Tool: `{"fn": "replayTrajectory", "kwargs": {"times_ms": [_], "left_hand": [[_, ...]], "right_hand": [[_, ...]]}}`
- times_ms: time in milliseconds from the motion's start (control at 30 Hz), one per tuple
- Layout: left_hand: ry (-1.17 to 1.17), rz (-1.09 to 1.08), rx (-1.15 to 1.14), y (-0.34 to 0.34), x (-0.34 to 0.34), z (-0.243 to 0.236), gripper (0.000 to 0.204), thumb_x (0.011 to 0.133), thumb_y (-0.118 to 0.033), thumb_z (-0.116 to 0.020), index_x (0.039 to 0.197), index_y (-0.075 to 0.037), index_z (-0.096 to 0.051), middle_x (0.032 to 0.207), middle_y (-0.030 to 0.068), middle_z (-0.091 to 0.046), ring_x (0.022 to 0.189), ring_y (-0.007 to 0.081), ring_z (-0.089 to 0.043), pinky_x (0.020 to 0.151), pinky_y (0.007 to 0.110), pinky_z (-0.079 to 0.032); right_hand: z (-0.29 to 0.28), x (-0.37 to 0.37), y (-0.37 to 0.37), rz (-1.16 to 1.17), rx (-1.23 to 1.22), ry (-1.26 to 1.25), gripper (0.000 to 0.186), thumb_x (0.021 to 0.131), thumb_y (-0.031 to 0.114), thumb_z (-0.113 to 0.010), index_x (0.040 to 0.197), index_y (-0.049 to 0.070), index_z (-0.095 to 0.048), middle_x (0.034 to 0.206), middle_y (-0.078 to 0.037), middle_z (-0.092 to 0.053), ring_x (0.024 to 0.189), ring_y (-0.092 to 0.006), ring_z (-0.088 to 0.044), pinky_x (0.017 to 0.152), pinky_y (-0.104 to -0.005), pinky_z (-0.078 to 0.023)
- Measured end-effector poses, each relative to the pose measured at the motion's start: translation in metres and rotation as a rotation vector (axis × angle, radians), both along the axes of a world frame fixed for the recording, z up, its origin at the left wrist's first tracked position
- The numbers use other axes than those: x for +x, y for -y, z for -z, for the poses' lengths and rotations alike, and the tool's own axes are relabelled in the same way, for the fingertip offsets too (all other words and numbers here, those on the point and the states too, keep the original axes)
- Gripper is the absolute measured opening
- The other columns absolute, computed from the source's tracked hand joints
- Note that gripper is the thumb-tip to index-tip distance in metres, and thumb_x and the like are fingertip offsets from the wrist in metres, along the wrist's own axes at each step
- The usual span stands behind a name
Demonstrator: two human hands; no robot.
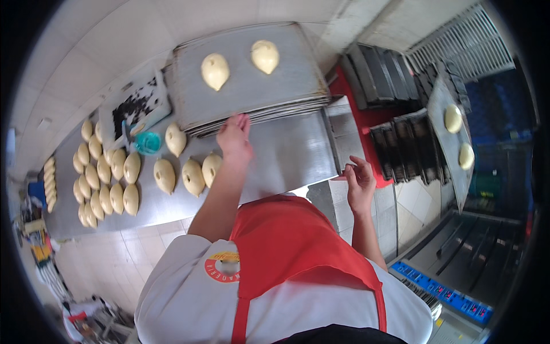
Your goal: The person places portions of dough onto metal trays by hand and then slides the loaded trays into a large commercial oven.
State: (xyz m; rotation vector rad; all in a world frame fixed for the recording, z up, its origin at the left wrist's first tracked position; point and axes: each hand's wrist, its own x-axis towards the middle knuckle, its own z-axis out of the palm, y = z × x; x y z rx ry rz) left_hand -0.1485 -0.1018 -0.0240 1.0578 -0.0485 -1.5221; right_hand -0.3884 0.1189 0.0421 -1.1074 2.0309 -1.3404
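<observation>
My left hand [235,139] is over the steel table at the front edge of a stack of flat baking trays [246,86]. Its fingers reach toward the trays, slightly blurred, and hold nothing that I can see. Whether they touch the edge is unclear. On the top tray sit two pale, pointed dough pieces [215,71]. My right hand [360,182] hovers beyond the table's right end, its fingers loosely bent and apart, with nothing visible in them. Left of my left forearm lie several shaped dough pieces with small dark holes [193,177], one partly hidden by the arm.
Rows of dough pieces [104,172] cover the table's left part. Behind them stand a white tub with dark crumbs [160,106] and a teal cup [148,143]. Dark loaf pans [404,146] sit at right beside a tilted tray with dough [452,149]. A control panel [441,291] is lower right.
</observation>
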Motion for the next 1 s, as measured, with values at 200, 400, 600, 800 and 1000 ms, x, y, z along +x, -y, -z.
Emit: {"fn": "replayTrajectory", "kwargs": {"times_ms": [200, 400, 600, 800, 1000], "left_hand": [[0.104, 0.062, 0.005, 0.039, 0.016, 0.036, 0.031, 0.098, -0.009, -0.055, 0.118, 0.014, -0.051, 0.102, 0.0217, -0.062, 0.093, 0.0325, -0.067, 0.085, 0.038, -0.061], [0.195, 0.107, 0.065, 0.038, 0.009, 0.005, 0.031, 0.094, -0.010, -0.056, 0.116, 0.012, -0.052, 0.108, 0.0193, -0.063, 0.090, 0.0269, -0.068, 0.080, 0.031, -0.061], [0.022, 0.027, -0.200, 0.007, 0.015, -0.032, 0.030, 0.090, -0.011, -0.054, 0.114, 0.006, -0.054, 0.114, 0.0160, -0.062, 0.102, 0.0243, -0.062, 0.088, 0.034, -0.055], [-0.203, 0.274, -0.504, 0.019, 0.068, 0.013, 0.028, 0.089, -0.008, -0.053, 0.109, 0.011, -0.055, 0.119, 0.0170, -0.061, 0.112, 0.0274, -0.058, 0.101, 0.039, -0.051], [-0.256, 0.279, -0.720, -0.030, 0.063, -0.001, 0.027, 0.092, -0.006, -0.050, 0.110, 0.013, -0.054, 0.121, 0.0200, -0.060, 0.113, 0.0285, -0.058, 0.103, 0.042, -0.049]], "right_hand": [[-0.049, -0.081, -0.022, 0.491, -0.547, 0.404, 0.029, 0.097, 0.017, -0.063, 0.120, -0.002, -0.060, 0.108, -0.009, -0.065, 0.091, -0.0133, -0.063, 0.078, -0.0280, -0.053], [-0.072, -0.196, -0.052, 0.815, -0.848, 0.589, 0.045, 0.095, 0.026, -0.066, 0.123, -0.003, -0.047, 0.114, -0.017, -0.059, 0.093, -0.0260, -0.067, 0.082, -0.0357, -0.058], [-0.076, -0.258, -0.053, 0.703, -1.061, 0.721, 0.038, 0.101, 0.027, -0.055, 0.123, -0.002, -0.045, 0.116, -0.021, -0.062, 0.098, -0.0321, -0.067, 0.089, -0.0451, -0.058], [-0.088, -0.291, -0.068, 0.560, -0.975, 0.954, 0.022, 0.094, 0.001, -0.046, 0.114, -0.008, -0.046, 0.110, -0.021, -0.060, 0.099, -0.0353, -0.066, 0.084, -0.0494, -0.061], [-0.105, -0.293, -0.126, 0.401, -1.071, 0.887, 0.021, 0.091, -0.001, -0.047, 0.108, -0.013, -0.049, 0.108, -0.022, -0.060, 0.096, -0.0358, -0.067, 0.082, -0.0496, -0.062]]}}
